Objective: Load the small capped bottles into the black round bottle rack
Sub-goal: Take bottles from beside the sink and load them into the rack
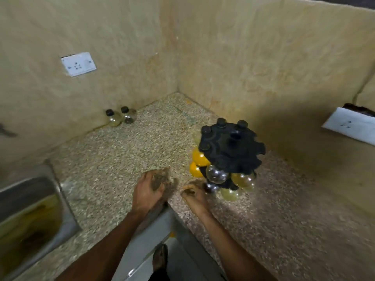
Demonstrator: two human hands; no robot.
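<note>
Bottle rack (233,151), black and round, stands on the speckled counter (125,155) near the right wall, several capped bottles hanging from it. Right hand (195,192) reaches its lower tier; left hand (150,189) curls around a blurred bottle. Two loose bottles (120,117) sit in the far corner.

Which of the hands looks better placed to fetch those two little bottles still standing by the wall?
Left, probably. The left hand is on the side of the two bottles by the wall, though it seems to hold something blurred. The right hand is at the rack.
</note>
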